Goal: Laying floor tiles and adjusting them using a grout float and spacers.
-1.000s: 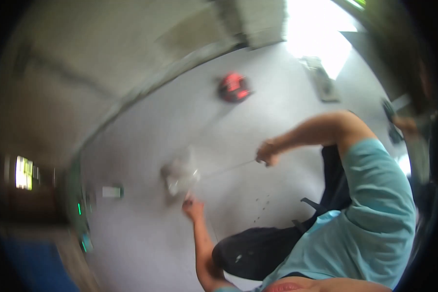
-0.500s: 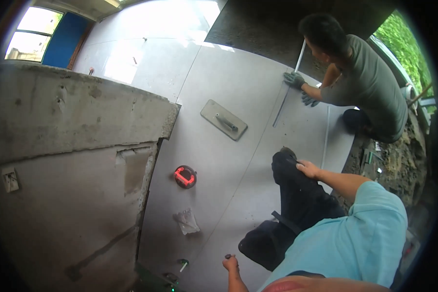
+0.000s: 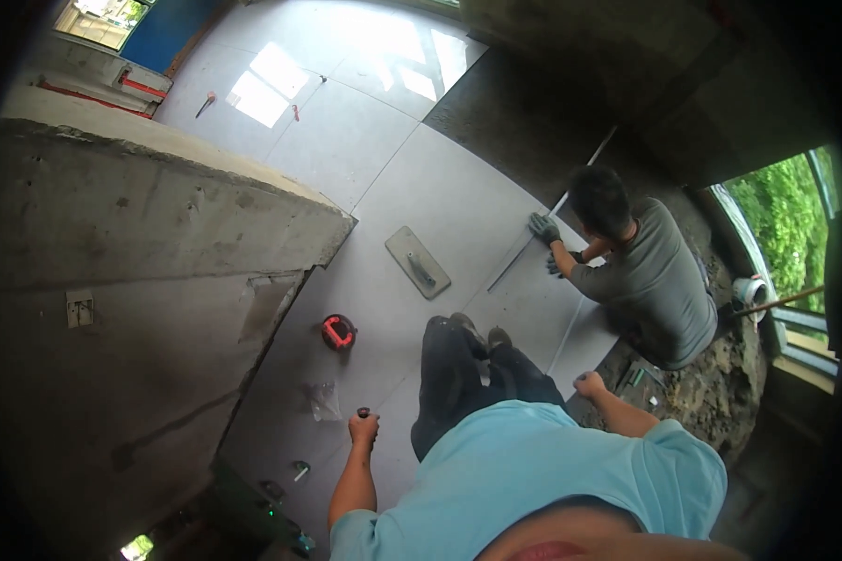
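My left hand (image 3: 364,431) is closed around a small dark object (image 3: 363,412) whose kind is too small to make out; its top pokes out above my fist. My right hand (image 3: 589,384) hangs by my right side with the fingers curled in, so its inside is hidden. Left of my legs lie a round suction lifter (image 3: 338,332) with a red handle and a crumpled clear plastic bag (image 3: 326,402). Ahead of my feet rests a rectangular grey float (image 3: 418,263) with a handle. All lie on large pale floor tiles (image 3: 384,360).
A co-worker (image 3: 659,280) in grey gloves crouches at the right, hands by a long straight bar (image 3: 524,248) on the tiles. Bare concrete wall (image 3: 159,224) stands at the left. Rough dark ground (image 3: 720,393) borders the tiles at the right, near a white bucket (image 3: 748,294).
I have risen from a crouch to a more upright stance. My right hand has left my knee; my left hand still grips the small dark object. The co-worker remains crouched at the bar.
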A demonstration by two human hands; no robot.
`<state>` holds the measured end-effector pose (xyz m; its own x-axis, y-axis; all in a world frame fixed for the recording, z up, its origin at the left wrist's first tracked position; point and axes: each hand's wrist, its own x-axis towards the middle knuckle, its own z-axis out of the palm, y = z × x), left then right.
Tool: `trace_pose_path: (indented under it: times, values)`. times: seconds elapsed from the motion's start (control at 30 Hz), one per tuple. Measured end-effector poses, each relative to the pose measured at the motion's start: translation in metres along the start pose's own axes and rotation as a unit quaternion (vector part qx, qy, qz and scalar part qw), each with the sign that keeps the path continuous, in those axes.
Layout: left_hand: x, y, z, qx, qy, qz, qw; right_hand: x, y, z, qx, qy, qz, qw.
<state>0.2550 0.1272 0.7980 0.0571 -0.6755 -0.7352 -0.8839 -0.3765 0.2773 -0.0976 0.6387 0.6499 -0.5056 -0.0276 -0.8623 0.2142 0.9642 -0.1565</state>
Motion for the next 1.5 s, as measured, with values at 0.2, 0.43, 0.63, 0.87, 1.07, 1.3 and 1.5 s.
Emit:
trace_pose_path:
  times: [0.2, 0.43, 0.63, 0.87, 1.07, 1.3, 1.5]
  values:
    - [0.069, 0.020, 0.001, -0.119, 0.026, -0.129, 0.984, -0.041, -0.222, -0.118, 0.159, 0.035, -0.183, 0.970]
    - [0.238, 0.213, -0.041, -0.374, 0.073, -0.118, 0.917, -0.081, -0.493, -0.198, 0.119, 0.073, -0.366, 0.920]
    - [0.270, 0.452, -0.110, -0.341, 0.075, 0.025, 0.937, 0.017, -0.655, -0.256, 0.025, 0.060, -0.341, 0.938]
    - [0.263, 0.547, -0.159, -0.197, -0.017, 0.067, 0.978, 0.188, -0.618, -0.280, 0.159, 0.121, -0.049, 0.979]
    - [0.304, 0.645, -0.156, -0.193, -0.058, 0.072, 0.977, 0.261, -0.714, -0.239, -0.036, 0.043, -0.124, 0.991]
    - [0.420, 0.766, -0.171, -0.246, 0.034, 0.167, 0.954, 0.258, -1.006, -0.298, 0.015, -0.047, -0.033, 0.998]
    - [0.504, 0.835, -0.219, -0.296, -0.034, -0.110, 0.948, 0.336, -1.206, -0.382, -0.131, 0.006, -0.032, 0.991]
